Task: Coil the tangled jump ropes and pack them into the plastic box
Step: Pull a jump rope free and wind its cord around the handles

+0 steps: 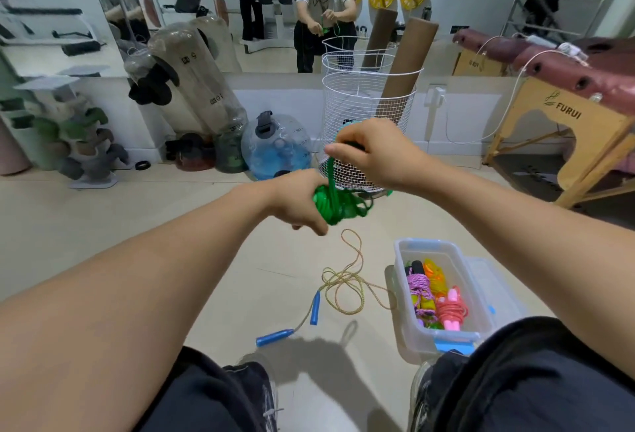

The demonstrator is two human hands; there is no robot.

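Gym room w/ pale floor (213, 259), mirror wall at the back. A green jump rope (338, 206), bunched into a coil, is held above the floor in front of a white wire basket (369, 101). The coil is gripped by the left hand (299, 201), fingers curled round it. A strand rising from the coil is pinched by the right hand (371, 153), just above and to the right. On the floor below, a yellowish rope w/ blue handles (338, 285) is seen lying loose and tangled, just left of a clear plastic box (443, 294). Coiled ropes in purple, orange and pink are packed inside the box. A brown padded table (563, 63) is seen at the right edge; water jugs (275, 146) near the back wall, left of the basket.
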